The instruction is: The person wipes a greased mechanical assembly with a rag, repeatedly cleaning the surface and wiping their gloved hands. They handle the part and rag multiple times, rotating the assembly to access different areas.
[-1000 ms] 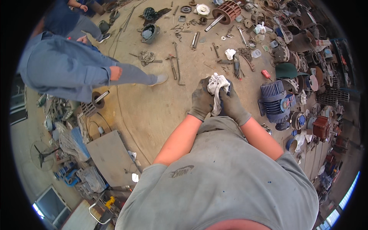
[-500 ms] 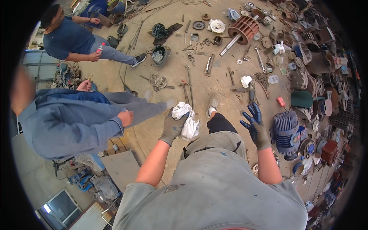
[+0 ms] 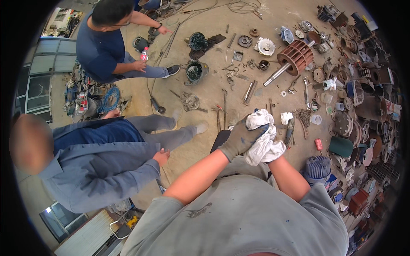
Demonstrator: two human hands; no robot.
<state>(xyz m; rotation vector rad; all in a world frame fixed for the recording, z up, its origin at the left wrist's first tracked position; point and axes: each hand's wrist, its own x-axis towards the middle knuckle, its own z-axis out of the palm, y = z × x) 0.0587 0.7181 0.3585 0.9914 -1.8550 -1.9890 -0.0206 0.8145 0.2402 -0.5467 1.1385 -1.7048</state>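
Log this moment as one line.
left hand: gloved, gripping white rag | right hand: hidden under rag | two people standing left | metal parts on floor

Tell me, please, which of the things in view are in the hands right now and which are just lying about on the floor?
In hand:
white rag, bunched up
left hand in a grey glove, closed on the rag
right hand, hidden under the rag

Lying about:
red finned rotor on a shaft
blue ribbed motor housing
white round end cover
long spanner
small red can

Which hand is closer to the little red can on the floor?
Right. The right hand, wrapped in the white rag, sits just left of the red can; the gloved left hand is farther left.
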